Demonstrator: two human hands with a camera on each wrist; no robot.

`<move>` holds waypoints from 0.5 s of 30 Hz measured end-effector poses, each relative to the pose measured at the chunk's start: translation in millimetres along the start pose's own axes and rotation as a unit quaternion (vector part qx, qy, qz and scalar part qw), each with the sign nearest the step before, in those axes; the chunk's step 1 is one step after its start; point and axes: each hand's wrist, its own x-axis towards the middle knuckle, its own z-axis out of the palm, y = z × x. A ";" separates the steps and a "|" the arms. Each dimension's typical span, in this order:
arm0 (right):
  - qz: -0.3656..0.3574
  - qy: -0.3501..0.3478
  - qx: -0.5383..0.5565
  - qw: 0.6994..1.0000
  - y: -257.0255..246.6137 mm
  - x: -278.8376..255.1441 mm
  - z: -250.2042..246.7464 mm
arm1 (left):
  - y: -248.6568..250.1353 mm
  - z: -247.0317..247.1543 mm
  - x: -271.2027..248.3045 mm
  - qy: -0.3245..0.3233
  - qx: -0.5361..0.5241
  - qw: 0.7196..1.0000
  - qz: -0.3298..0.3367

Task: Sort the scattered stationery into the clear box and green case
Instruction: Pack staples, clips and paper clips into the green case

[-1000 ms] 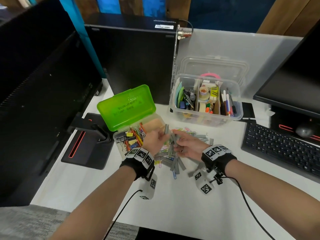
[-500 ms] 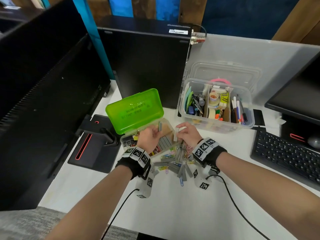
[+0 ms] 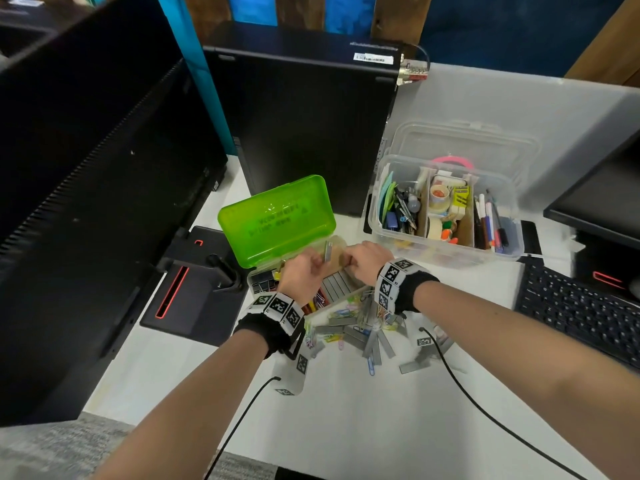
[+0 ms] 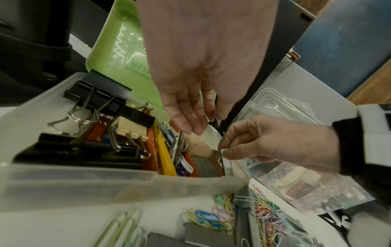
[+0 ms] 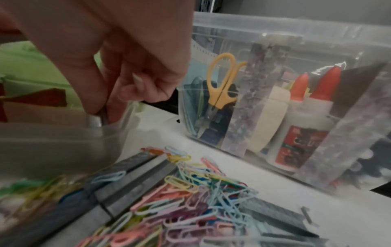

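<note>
Both hands are over the open green case (image 3: 277,220), which sits at the middle of the head view with its lid tilted up toward the upper left. The left hand (image 3: 301,275) pinches a strip of staples (image 3: 327,251) upright between thumb and fingers above the case. In the left wrist view its other fingers (image 4: 186,117) hang straight and loose.

The right hand (image 3: 367,263) is at the right end of the case. Its thumb and forefinger pinch a second staple strip (image 5: 95,121) that stands on end inside the case, by the right wall. In the left wrist view this strip (image 4: 223,160) stands next to a row of grey staple strips lying flat on the case floor.

The left part of the case holds black binder clips (image 4: 95,107) and coloured clips.

On the white tabletop (image 3: 346,427), just below the case in the head view, lies a loose pile of coloured paper clips (image 5: 190,192) mixed with more grey staple strips (image 3: 377,344).

The clear box (image 3: 446,251) stands to the right of the case, apart from it. It holds yellow-handled scissors (image 5: 220,80), glue bottles (image 5: 304,117), tape and pens.
</note>
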 end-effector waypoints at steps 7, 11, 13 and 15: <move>-0.054 0.029 -0.089 0.994 -3.5 0.4 -2.0 | -1.0 -0.4 3.2 -0.001 0.001 1.000 0.009; -0.080 0.019 -0.106 0.991 -3.9 0.5 -9.9 | -3.1 0.5 1.9 0.001 -0.006 1.000 0.008; -0.090 0.012 -0.121 0.989 -4.0 -0.1 -10.9 | -3.9 1.3 0.4 0.003 -0.016 1.000 0.014; -0.091 0.010 -0.128 0.988 -2.5 -1.5 -8.6 | -3.4 1.5 -1.7 0.006 -0.019 1.000 0.019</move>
